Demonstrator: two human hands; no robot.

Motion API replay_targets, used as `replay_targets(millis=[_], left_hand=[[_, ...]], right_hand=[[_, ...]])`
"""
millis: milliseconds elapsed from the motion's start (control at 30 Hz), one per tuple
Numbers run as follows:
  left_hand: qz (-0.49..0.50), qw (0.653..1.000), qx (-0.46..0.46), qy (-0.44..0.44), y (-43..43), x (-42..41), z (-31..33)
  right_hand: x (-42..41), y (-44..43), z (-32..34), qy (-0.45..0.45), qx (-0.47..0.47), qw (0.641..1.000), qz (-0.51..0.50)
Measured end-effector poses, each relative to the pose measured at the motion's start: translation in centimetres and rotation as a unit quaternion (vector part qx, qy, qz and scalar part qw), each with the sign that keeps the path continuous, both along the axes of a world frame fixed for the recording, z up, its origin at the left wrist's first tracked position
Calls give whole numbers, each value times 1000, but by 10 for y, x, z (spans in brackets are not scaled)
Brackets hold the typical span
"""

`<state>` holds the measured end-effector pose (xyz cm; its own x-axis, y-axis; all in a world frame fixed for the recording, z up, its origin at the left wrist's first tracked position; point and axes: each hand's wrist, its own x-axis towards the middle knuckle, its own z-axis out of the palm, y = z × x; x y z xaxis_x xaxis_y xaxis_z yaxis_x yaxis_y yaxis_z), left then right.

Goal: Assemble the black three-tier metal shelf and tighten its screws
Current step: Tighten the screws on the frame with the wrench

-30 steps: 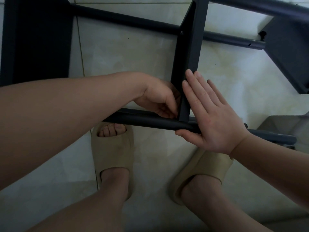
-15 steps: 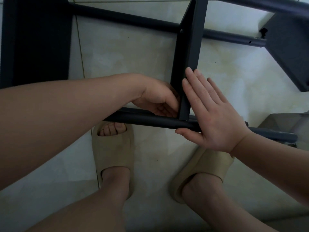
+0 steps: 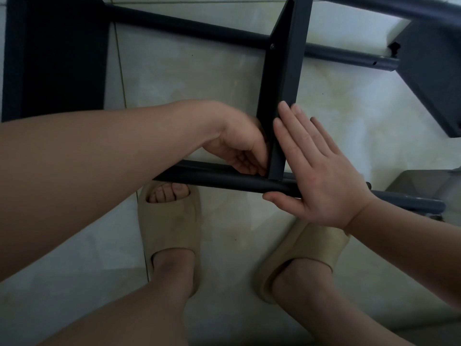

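Head view: one black shelf (image 3: 199, 31) lies sideways on the floor (image 3: 187, 78), three panels showing. Right hand (image 3: 321, 176) presses flat, fingers straight, against the middle panel (image 3: 284, 71). Left hand (image 3: 239, 146) curls at its corner, its hold hidden. Two slippers (image 3: 172, 226) stand below.

It is looking like a home: someone is standing in beige slippers (image 3: 172, 236) on a glossy pale tiled floor (image 3: 199, 78), a grout line (image 3: 122, 78) running far left.
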<state>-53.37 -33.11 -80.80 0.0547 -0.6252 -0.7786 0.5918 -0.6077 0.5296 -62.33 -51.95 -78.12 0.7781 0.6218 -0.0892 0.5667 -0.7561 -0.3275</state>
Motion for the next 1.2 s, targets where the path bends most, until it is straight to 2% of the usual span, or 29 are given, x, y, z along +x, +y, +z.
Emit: replay_targets(millis=[233, 400, 533, 1000, 1200], left_hand=[[4, 1000, -12, -8, 1, -1, 1], [-11, 999, -10, 35, 7, -1, -1], [-44, 999, 15, -5, 6, 0, -2], [-34, 999, -3, 6, 7, 2, -3], [-60, 997, 35, -45, 7, 2, -6]], right_hand=[[0, 0, -1, -3, 1, 1000, 1], [0, 0, -1, -2, 1, 1000, 1], [0, 0, 0, 0, 0, 1000, 0], [0, 0, 0, 0, 0, 1000, -1], [0, 0, 0, 5, -3, 1000, -3]])
